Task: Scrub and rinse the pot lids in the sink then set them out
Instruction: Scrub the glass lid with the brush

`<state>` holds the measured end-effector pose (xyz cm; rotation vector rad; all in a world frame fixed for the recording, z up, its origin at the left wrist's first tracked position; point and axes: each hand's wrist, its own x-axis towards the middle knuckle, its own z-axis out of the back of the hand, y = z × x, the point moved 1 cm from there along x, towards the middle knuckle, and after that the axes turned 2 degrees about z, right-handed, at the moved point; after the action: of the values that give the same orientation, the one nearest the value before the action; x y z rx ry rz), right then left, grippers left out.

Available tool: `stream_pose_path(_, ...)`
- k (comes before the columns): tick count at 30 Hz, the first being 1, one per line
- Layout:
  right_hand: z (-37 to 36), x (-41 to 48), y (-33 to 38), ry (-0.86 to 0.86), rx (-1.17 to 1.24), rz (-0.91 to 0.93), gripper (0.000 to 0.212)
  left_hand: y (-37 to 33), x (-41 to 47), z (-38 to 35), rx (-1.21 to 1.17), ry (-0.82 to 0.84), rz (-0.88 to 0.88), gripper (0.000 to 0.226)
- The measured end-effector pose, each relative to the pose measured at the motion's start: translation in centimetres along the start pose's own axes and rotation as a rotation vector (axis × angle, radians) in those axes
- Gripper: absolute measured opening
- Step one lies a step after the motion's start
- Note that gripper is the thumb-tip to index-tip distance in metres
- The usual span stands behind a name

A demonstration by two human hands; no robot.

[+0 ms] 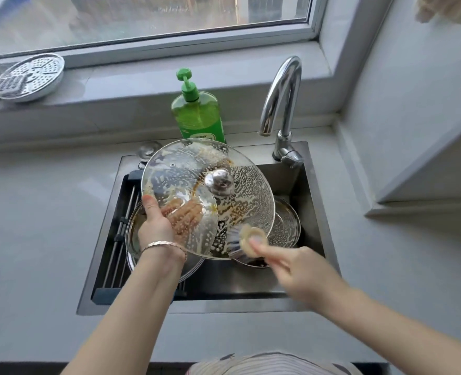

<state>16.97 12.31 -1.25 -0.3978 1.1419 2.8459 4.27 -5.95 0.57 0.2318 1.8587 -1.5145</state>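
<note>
Left hand (159,226): we grip the glass lid (186,169) at its rim, thumb on top, fingers spread beneath and visible through the glass.
Right hand (302,277): blurred; our fingers curl round the handle of a brush (251,239), its head at the lid's near edge.
Glass lid: held tilted above the sink (224,304), streaked with suds, steel knob (219,182) up.
Second lid (287,226): lying in the sink, right of ours.
Soap bottle (198,115): green, behind the sink; we cannot read its label.
</note>
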Motion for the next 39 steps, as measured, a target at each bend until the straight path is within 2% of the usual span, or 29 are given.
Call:
stream_pose_path(2, -0.3, 0.0, 1.3, 0.02, -0.077, 0.06, 0.044, 0.2, -0.6, -0.5, -0.009, -0.008, -0.022, 0.053)
stream_pose_path(7, 2.4, 1.5, -1.9, -0.151, -0.008, -0.134, 0.041, -0.3, -0.7, -0.4, -0.078, -0.019, -0.045, 0.05)
stream_pose_path(10, 0.3, 0.2, 1.3, -0.085, 0.012, 0.032, 0.044, -0.2, -1.1, -0.9, -0.062, -0.036, -0.077, 0.051)
stream_pose_path(12, -0.2, -0.4, 2.5, -0.063, -0.074, 0.114, 0.047, -0.3, -1.2, -1.0, -0.066, -0.064, -0.073, 0.053)
stream_pose_path(16, 1.0, 1.0, -0.9, -0.146, -0.079, -0.058, 0.044, 0.0, -1.0, -0.9, -0.096, -0.087, -0.045, 0.053)
stream_pose_path(19, -0.2, 0.1, 1.1, -0.1, -0.037, 0.047, 0.045, 0.4, -1.0, -1.0, -0.089, -0.116, -0.027, 0.054)
stream_pose_path(21, -1.0, -0.5, 2.2, -0.094, -0.048, 0.143, 0.044, 0.7, -0.9, -1.2, -0.099, -0.109, 0.035, 0.062)
stream_pose_path(22, -0.7, -0.2, 1.7, -0.112, -0.081, 0.122, 0.044, 0.7, -1.1, -1.2, -0.073, -0.126, 0.03, 0.061)
stream_pose_path(26, 1.2, 0.9, -4.7, -0.13, -0.09, -0.185, 0.046, 0.0, -2.7, -1.5, 0.076, -0.078, -0.078, 0.049)
stream_pose_path(28, 2.5, 0.5, -5.5, -0.234, 0.011, -0.23, 0.046, 0.2, -2.4, -1.6, 0.094, -0.058, -0.087, 0.043)
stream_pose_path(30, 3.7, 0.1, -4.6, -0.354, 0.143, -0.186, 0.052, 0.3, -2.1, -2.0, 0.164, -0.02, -0.066, 0.038)
stream_pose_path(33, 4.4, -0.5, -1.5, -0.436, 0.181, 0.05, 0.057, 1.5, -2.6, -3.6, 0.128, 0.09, 0.014, 0.042)
stream_pose_path(35, 3.8, -0.4, -0.9, -0.445, 0.001, 0.189, 0.054, 1.8, -3.2, -4.6, 0.12, 0.132, 0.095, 0.048)
stream_pose_path(37, 3.1, -0.2, -1.6, -0.513, -0.18, 0.272, 0.044, 1.6, -4.0, -5.2, 0.068, 0.185, 0.222, 0.024)
stream_pose_path(39, 3.2, -0.2, -2.3, -0.621, -0.245, 0.337, 0.026, 1.6, -4.6, -5.8, 0.059, 0.248, 0.293, 0.016)
